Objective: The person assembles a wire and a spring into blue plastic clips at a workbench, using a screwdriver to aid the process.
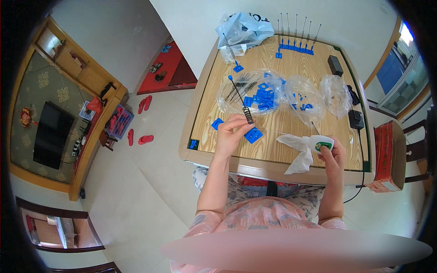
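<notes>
My left hand (pixel 231 133) is closed, pinching the lower end of a black spring (pixel 247 115) just above a blue square base (pixel 253 135). From the spring a thin rod rises, tilted left, to a blue ball tip. Beside that hand another blue base (pixel 217 123) lies on the table. Wrapped in my right hand (pixel 334 157) is a small white bottle (pixel 324 142) with a green label and a thin tip, the thumb on its label. A crumpled white tissue (pixel 299 157) hangs next to the bottle, touching it.
Open plastic bags hold blue parts (pixel 261 98), black springs and rods (pixel 243 86), and small blue pieces (pixel 302 102). Several spring pieces on blue bases (pixel 296 48) stand at the back, one more (pixel 238 68) further left. A black box (pixel 335 66) and a cabled black device (pixel 356 119) sit right.
</notes>
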The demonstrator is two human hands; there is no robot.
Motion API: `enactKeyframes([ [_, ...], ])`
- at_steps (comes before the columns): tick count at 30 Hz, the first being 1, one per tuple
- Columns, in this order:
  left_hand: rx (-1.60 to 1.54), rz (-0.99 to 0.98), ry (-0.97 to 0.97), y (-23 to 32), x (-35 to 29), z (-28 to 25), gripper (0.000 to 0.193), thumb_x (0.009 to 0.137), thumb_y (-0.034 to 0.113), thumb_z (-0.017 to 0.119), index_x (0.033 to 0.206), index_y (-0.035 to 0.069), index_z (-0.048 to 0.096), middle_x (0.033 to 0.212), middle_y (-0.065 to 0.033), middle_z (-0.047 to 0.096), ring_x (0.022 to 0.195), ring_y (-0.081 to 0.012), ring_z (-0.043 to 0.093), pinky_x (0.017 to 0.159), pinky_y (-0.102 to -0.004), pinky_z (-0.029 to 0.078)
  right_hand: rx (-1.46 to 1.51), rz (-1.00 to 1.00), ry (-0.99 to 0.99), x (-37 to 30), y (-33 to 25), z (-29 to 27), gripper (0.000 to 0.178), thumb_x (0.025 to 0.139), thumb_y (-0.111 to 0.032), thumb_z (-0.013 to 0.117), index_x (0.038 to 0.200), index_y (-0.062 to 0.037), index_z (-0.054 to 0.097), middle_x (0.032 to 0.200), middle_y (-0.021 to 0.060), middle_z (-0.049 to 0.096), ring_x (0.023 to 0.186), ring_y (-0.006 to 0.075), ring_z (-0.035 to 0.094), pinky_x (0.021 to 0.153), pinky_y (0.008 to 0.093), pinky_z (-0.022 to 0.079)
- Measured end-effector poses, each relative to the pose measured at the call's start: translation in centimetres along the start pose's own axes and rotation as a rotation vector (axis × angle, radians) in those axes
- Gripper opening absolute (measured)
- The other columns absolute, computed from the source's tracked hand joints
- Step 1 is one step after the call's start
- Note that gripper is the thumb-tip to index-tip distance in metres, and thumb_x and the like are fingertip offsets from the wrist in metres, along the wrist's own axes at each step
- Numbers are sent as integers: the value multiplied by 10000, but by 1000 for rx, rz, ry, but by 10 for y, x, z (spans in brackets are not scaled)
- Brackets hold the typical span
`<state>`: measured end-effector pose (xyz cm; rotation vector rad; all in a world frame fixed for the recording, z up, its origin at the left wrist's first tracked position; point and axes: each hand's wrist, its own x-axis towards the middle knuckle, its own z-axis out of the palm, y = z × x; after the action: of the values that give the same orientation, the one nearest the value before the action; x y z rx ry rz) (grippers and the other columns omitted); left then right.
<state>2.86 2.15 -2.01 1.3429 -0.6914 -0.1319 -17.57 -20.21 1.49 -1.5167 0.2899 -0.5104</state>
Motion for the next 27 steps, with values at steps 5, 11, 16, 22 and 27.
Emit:
enactKeyframes([
  [5,2,2,3,-2,0,-1,136,710,-32,686,836,20,695,868,-63,649,857,-153,567,768,-268,438,7,-9,-7,0,1,-1,136,815,-39,558,943,3,576,825,21,576,699,64,525,589,192,426],
  [11,4,11,-5,-2,0,-1,133,713,-27,684,838,17,693,871,-65,648,860,-153,565,767,-269,437,2,2,-2,0,1,-1,141,815,-39,556,947,6,576,828,24,575,702,66,525,589,192,427],
  [16,5,1,0,-1,-1,-1,130,713,-23,683,836,16,694,864,-66,650,852,-155,562,771,-268,433,7,-4,-5,0,-1,1,142,816,-42,557,947,8,577,829,25,574,701,67,525,591,192,428],
  [22,5,-3,-2,-2,-1,-2,134,712,-26,682,839,16,694,859,-63,653,852,-153,562,771,-271,435,-15,-4,-2,0,0,0,149,818,-45,556,955,8,580,825,20,574,689,64,518,583,190,419],
  [27,3,20,-6,-2,-1,-2,135,709,-31,683,836,15,694,863,-63,655,850,-152,561,768,-271,438,23,-13,-8,0,-2,2,152,823,-47,552,964,6,578,824,15,575,690,58,519,588,183,421],
])
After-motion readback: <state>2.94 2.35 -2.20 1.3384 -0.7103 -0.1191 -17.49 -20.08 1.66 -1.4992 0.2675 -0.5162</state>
